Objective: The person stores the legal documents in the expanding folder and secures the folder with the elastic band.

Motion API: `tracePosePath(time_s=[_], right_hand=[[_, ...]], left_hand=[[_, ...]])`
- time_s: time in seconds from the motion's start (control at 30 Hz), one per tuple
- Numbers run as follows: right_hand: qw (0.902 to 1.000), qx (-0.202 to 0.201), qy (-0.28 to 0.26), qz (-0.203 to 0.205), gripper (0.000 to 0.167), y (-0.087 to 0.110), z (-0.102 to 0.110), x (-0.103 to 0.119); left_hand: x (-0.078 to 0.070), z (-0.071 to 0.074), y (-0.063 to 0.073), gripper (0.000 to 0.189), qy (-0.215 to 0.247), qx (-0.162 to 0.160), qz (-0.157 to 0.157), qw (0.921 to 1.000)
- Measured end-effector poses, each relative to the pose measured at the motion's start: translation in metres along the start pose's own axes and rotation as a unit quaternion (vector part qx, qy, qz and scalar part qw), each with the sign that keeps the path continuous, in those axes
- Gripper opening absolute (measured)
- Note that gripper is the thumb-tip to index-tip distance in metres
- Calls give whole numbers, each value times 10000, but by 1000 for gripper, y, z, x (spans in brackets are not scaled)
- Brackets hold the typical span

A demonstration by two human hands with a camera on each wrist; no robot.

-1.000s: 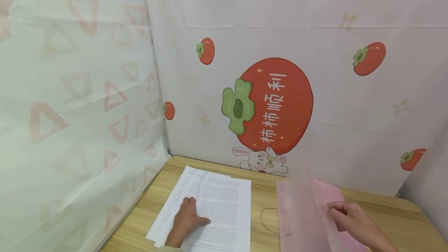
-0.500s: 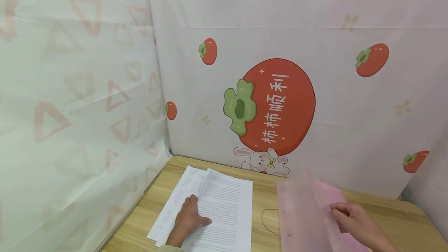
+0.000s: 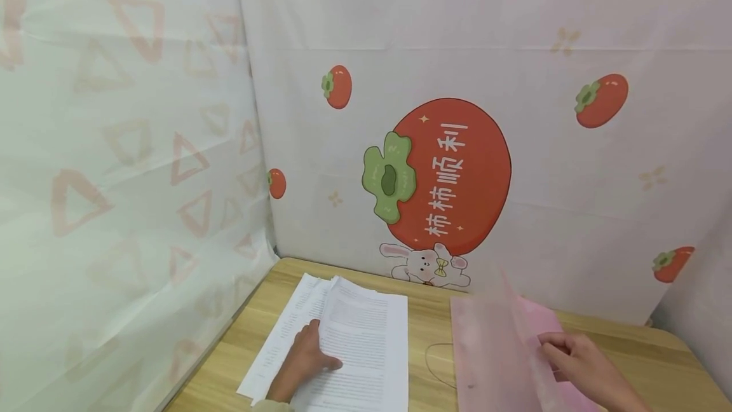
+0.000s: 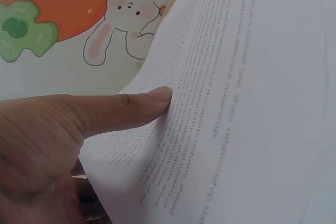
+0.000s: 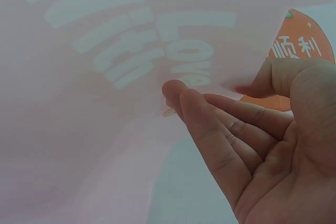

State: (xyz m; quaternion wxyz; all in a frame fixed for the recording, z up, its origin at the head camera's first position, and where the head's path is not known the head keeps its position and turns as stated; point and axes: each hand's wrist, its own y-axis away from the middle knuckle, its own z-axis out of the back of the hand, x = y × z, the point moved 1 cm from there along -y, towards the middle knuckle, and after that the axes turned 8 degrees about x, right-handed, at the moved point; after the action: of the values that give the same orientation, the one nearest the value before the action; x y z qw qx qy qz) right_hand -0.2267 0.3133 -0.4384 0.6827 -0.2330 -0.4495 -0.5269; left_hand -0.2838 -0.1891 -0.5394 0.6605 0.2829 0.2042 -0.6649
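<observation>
White printed sheets of paper (image 3: pixel 366 342) lie in an overlapping stack on the left of the table in the head view. My left hand (image 3: pixel 305 358) holds the left edge of the upper sheets, which bow upward. In the left wrist view its thumb lies over the printed paper (image 4: pixel 220 103), with fingers partly hidden beneath. At the right is a pink translucent gift bag (image 3: pixel 486 355) with a thin cord handle. My right hand (image 3: pixel 577 361) pinches one raised side of it. White lettering shows on the bag (image 5: pixel 121 40) in the right wrist view.
The wooden table (image 3: pixel 429 310) meets a white wall cloth (image 3: pixel 543 221) printed with persimmons and a rabbit at the back. Another hanging cloth (image 3: pixel 143 240) borders the left side. The cord loop (image 3: pixel 436 367) lies between papers and bag.
The far left corner of the upper sheets has curled up a little more under my left hand. My right hand and the pink gift bag have hardly moved.
</observation>
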Motion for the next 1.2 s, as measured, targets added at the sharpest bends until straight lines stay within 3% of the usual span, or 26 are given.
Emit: tracePosePath(time_s=[0.27, 0.57, 0.87, 1.0, 1.2], right_hand=[[10000, -22, -33, -77, 40, 0, 0, 2], [9999, 45, -71, -95, 40, 0, -1, 1], [9998, 90, -114, -136, 41, 0, 0, 0], [9998, 57, -86, -191, 42, 0, -1, 1], [9998, 36, -89, -164, 41, 2, -1, 1]], left_hand=[[-1, 8, 0, 92, 185, 44, -349, 9992], [0, 14, 0, 63, 247, 235, -166, 9993], [2, 16, 2, 44, 233, 177, -591, 9978], [0, 14, 4, 44, 119, 39, -720, 9973], [1, 7, 3, 50, 87, -66, -602, 9981]])
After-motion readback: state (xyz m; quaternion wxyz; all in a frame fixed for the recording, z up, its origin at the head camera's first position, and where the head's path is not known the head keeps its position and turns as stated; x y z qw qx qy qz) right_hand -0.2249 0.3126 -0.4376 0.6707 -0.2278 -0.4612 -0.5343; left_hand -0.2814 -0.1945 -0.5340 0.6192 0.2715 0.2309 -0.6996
